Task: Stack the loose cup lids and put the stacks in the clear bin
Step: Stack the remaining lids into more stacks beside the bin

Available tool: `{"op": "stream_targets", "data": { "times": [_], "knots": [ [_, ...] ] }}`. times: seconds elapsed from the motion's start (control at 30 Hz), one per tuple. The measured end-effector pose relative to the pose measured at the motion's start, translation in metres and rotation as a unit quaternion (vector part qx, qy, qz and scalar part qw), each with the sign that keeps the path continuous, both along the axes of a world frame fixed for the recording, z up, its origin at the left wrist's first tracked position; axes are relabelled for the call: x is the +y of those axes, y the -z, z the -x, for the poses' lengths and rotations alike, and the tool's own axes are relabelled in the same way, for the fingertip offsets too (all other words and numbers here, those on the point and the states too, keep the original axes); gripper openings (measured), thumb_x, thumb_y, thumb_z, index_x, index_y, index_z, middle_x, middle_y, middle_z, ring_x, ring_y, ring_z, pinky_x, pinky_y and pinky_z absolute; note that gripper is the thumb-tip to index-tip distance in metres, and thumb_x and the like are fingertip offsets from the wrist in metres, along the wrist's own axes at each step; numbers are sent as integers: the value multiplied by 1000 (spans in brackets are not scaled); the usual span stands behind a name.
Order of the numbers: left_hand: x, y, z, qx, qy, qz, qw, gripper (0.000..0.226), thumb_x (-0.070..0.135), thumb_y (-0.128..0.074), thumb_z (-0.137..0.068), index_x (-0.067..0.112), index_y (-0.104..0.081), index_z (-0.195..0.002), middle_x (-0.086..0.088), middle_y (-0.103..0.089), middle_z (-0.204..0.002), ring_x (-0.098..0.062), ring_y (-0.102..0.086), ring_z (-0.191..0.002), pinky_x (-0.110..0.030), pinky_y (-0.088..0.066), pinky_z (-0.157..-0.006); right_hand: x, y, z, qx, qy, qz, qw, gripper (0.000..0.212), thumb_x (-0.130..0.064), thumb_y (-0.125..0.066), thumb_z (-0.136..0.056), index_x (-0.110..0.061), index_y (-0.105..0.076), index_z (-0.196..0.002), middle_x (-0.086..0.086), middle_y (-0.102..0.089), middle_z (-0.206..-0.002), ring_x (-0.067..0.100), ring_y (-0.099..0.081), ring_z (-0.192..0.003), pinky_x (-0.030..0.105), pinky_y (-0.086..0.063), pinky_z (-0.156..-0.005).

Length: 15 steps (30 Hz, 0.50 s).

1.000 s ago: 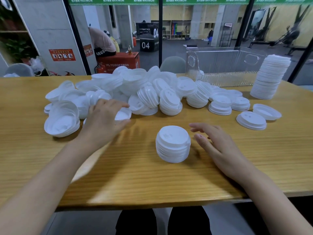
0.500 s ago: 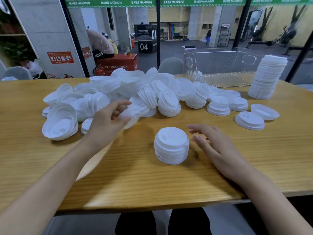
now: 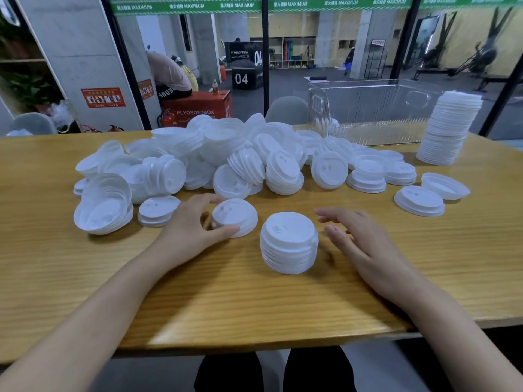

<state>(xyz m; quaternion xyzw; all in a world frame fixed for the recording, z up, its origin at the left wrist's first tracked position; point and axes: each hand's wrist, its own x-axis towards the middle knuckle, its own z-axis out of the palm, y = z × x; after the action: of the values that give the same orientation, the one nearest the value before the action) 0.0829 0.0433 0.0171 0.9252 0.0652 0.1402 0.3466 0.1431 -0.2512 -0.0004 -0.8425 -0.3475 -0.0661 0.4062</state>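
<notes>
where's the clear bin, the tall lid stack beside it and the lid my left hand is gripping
clear bin (image 3: 370, 123), head view, front wall
tall lid stack (image 3: 450, 125), head view, middle of its side
held lid (image 3: 236, 215), head view, its raised top

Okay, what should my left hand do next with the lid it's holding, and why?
Probably lift the lid across and seat it on the short stack. The left hand grips it just left of that stack, dome up like the stacked ones, and the right hand hovers open on the stack's other side, placed to steady it.
</notes>
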Motion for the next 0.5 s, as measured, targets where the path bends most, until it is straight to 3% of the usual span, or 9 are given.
{"op": "stream_targets", "data": {
  "times": [0.13, 0.3, 0.5],
  "knots": [
    [1, 2, 1, -18, 15, -42, 999, 53, 37, -81, -76, 35, -55, -122, 18, -52, -123, -3, -46, -115, -20, -33, -93, 0, 1, -1, 3, -1, 0, 1000, 57, -64, -32, -90, -34, -54, -132, -26, -58, -117, -7, -41, -121, 2, -32, -89],
    [2, 4, -1, -66, 4, -29, 997, 36, 32, -81, -76, 31, -64, -108, 17, -59, -118, 9, -49, -105, 1, -31, -85, -1, 2, -1, -5, -1, 5, 1000, 55, -63, -31, -91, -35, -54, -132, -28, -57, -116, -7, -42, -119, 2, -31, -88],
    [2, 6, -1, -67, 7, -7, 998, 33, 32, -80, -77, 30, -66, -107, 17, -61, -117, 8, -52, -107, -6, -38, -86, 0, 2, -1, -1, -2, 9, 1000, 53, -64, -31, -91, -38, -53, -130, -27, -58, -115, -5, -42, -120, 4, -32, -89]
  ]
}}
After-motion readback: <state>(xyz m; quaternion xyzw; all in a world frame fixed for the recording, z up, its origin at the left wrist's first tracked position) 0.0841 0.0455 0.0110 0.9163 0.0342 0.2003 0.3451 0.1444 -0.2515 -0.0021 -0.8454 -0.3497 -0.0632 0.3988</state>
